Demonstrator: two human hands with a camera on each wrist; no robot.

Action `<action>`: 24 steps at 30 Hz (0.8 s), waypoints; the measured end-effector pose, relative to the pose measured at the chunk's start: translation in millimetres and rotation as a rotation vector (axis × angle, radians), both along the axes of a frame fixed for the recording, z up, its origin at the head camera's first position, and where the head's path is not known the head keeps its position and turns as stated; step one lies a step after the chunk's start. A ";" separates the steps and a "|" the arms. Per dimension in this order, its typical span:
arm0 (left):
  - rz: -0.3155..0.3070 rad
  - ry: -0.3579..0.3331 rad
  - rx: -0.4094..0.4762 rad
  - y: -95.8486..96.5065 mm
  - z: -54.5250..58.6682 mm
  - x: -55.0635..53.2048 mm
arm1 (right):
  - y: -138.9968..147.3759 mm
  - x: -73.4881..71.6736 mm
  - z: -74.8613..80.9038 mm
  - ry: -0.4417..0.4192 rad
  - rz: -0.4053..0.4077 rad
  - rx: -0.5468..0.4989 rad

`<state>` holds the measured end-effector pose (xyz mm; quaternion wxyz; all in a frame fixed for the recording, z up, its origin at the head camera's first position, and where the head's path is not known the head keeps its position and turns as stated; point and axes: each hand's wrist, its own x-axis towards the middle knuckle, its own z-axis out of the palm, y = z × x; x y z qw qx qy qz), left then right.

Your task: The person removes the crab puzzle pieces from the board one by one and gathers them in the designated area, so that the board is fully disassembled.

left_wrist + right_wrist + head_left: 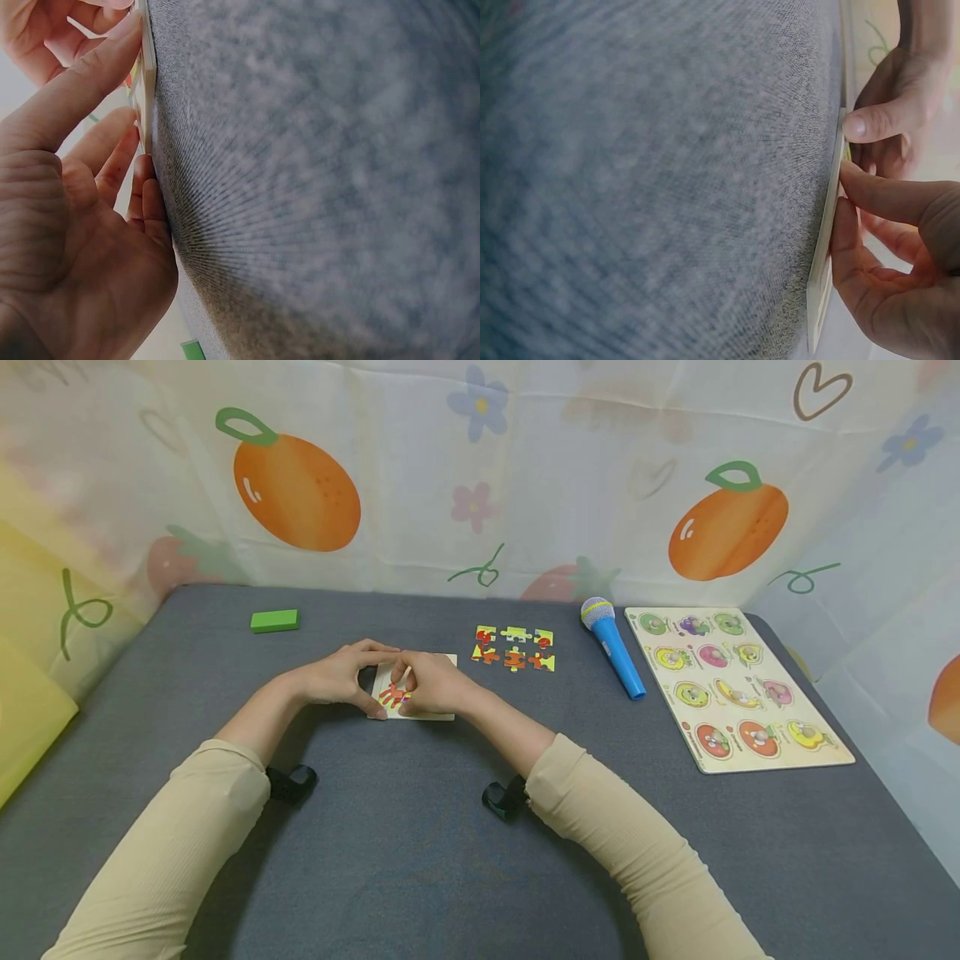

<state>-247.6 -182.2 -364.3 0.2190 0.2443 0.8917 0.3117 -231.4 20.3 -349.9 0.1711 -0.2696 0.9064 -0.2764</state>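
Note:
A small pale jigsaw board (pixel 435 716) lies flat on the table, with a red picture (pixel 390 695) partly showing between the hands. My left hand (pixel 339 677) spans its left side, thumb at the near left corner and fingers toward the far edge, gripping it. Bent over the picture, my right hand (pixel 431 683) has thumb and index fingertips close together on a puzzle piece, mostly hidden under them. In the right wrist view those fingertips meet right at the board's (pixel 821 262) surface. The left thumb (pixel 105 64) presses the board's edge in the left wrist view.
Several loose red and yellow puzzle pieces (pixel 514 658) lie right of the board. Farther right are a blue toy microphone (pixel 618 652) and a large fruit peg board (pixel 735 689). A green block (pixel 274 621) sits at the back left. A printed curtain (pixel 480 485) hangs behind the grey table (pixel 405 843).

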 end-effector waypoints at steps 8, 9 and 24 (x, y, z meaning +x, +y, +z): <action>-0.004 0.007 0.011 -0.6 0.7 1.4 | -0.8 -0.3 -1.4 -0.005 -0.013 -0.036; -0.004 0.008 0.010 -0.7 0.8 1.5 | -0.9 -0.2 -1.4 -0.008 -0.016 -0.040; 0.008 -0.004 -0.007 0.4 0.6 1.0 | 0.5 0.2 -0.1 -0.027 -0.020 -0.089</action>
